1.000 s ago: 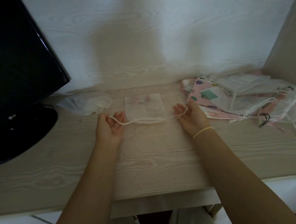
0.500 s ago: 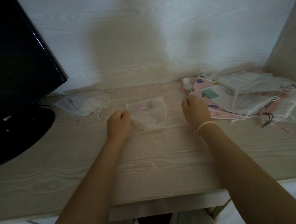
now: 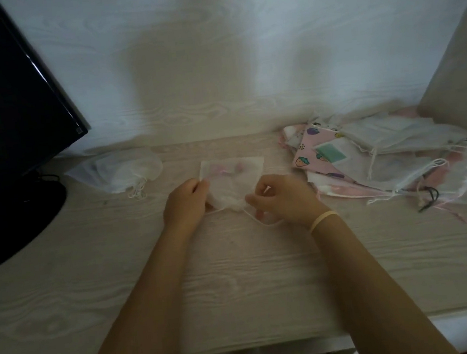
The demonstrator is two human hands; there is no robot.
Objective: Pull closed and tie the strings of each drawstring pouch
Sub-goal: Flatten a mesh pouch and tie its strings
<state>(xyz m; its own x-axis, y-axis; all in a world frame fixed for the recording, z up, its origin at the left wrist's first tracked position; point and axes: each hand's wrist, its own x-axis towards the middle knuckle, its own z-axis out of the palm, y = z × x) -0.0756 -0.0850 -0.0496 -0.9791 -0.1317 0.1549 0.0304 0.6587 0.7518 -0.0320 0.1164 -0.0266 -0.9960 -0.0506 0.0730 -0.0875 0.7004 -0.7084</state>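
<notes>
On the table [image 3: 237,277], the left hand [image 3: 184,203] gripped a cinched mesh pouch [image 3: 232,177] while the right hand [image 3: 282,199] pinched its untied string [image 3: 260,220]; a heap of pouches [image 3: 397,159] waited.

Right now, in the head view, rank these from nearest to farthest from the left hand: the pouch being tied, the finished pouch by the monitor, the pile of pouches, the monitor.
From the left hand:
1. White mesh pouch, gripped by that hand, centre of the desk.
2. Closed white pouch, to the left, toward the back.
3. Pile of pouches and black monitor, on the far right and far left: too close to call.
</notes>
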